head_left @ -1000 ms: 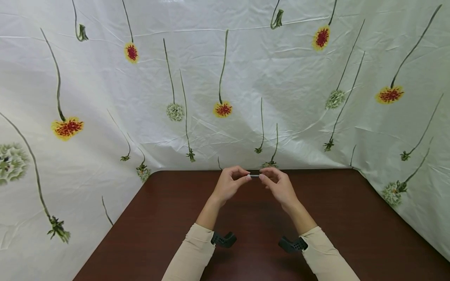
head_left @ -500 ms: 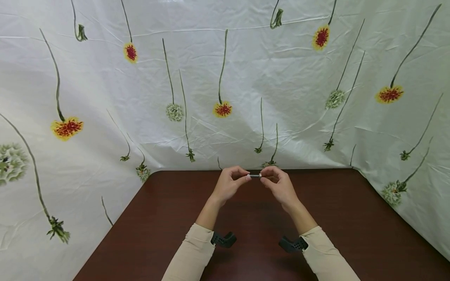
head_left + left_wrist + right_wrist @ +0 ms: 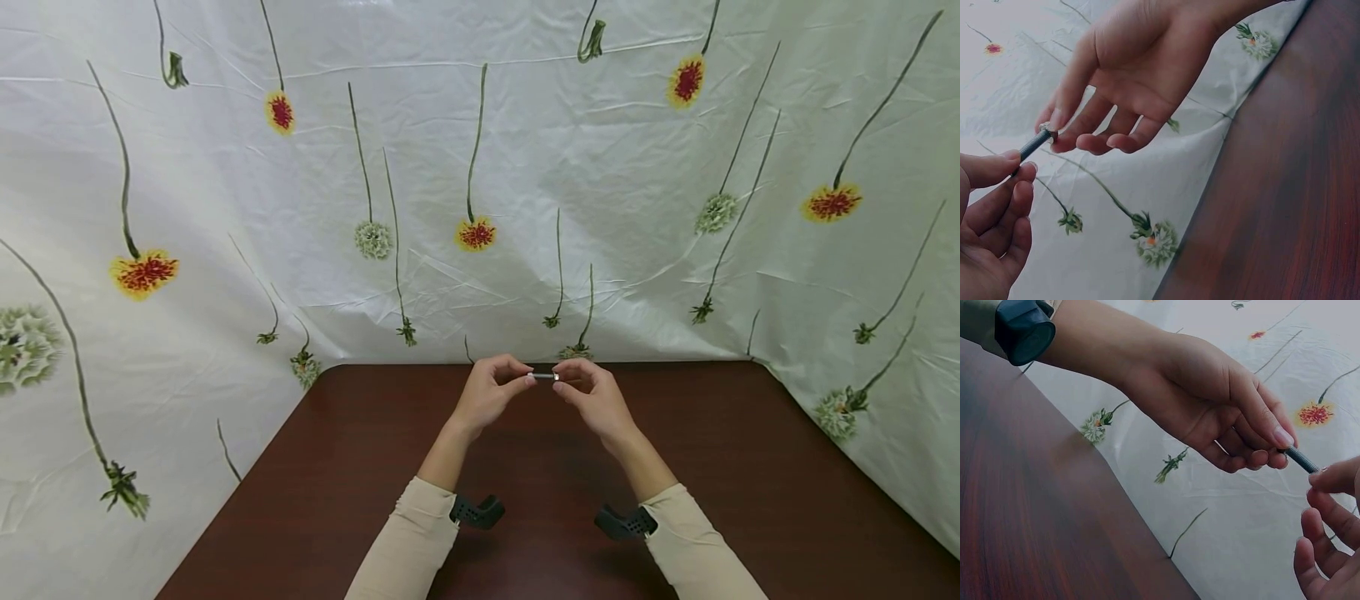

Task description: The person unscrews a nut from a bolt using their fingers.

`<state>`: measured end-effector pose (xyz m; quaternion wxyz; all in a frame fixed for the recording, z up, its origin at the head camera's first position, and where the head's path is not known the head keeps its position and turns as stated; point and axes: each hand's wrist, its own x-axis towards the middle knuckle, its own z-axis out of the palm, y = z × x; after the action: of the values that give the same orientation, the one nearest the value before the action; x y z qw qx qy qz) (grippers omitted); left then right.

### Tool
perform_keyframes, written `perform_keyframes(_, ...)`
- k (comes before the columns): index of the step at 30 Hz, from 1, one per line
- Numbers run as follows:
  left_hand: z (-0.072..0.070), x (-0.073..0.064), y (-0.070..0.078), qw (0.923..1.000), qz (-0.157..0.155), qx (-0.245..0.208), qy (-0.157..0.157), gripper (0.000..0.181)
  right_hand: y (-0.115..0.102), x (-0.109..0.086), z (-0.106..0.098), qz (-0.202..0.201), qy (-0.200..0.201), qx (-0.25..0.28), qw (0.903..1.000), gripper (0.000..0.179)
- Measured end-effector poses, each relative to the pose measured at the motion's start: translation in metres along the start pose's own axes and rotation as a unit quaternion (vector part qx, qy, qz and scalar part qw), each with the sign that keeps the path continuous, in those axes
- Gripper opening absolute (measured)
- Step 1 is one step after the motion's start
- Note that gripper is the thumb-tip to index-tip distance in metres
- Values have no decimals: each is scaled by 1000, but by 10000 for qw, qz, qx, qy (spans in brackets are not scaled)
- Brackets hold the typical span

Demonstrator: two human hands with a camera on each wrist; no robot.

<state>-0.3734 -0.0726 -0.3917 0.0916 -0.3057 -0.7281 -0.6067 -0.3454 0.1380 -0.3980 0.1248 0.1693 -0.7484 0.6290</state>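
Note:
A short dark threaded bolt [image 3: 543,376] is held level between the two hands, above the far part of the table. My left hand [image 3: 484,398] pinches one end between thumb and fingertips, hiding that tip. At the other end sits a small silvery nut [image 3: 1049,131], which my right hand [image 3: 598,402] pinches with thumb and index finger. In the left wrist view the ridged shaft spans the gap between the hands. The right wrist view shows the bolt [image 3: 1301,460] too, with the nut mostly covered by the right fingers.
Below the hands lies a dark reddish-brown table [image 3: 360,467] with rounded far corners. A white flower-printed sheet [image 3: 337,292] hangs behind and along its sides. Each wrist carries a black camera band [image 3: 477,512], beside beige sleeves.
The right thumb and fingers shift slightly around the bolt's end, and the silvery nut shows more than a second ago. The left hand stays in place.

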Motion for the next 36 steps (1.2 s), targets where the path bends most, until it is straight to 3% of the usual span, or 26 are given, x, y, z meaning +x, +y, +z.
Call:
perform_keyframes(8,0,1,-1,10000,4,9,-25,16,2,1,2,247,53,174,9995,28)
perform_keyframes(12,-1,1,1,10000,-9,15,-44,16,1,1,2,17,83,146,9999,20)
perform_keyframes(15,-1,1,1,10000,5,15,-38,16,0,0,1,-92,34,147,9998,25)
perform_keyframes(22,0,1,-2,10000,58,39,4,13,-1,-1,3,211,16,164,9996,29)
perform_keyframes(27,-1,1,-2,10000,32,51,-22,13,-2,-1,2,13,115,73,9999,22)
perform_keyframes(31,-1,1,-3,10000,23,33,-50,13,-1,-2,0,-180,16,45,9998,27)
perform_keyframes(36,-1,1,-4,10000,54,-34,-69,13,-1,-1,1,59,38,91,9999,31)
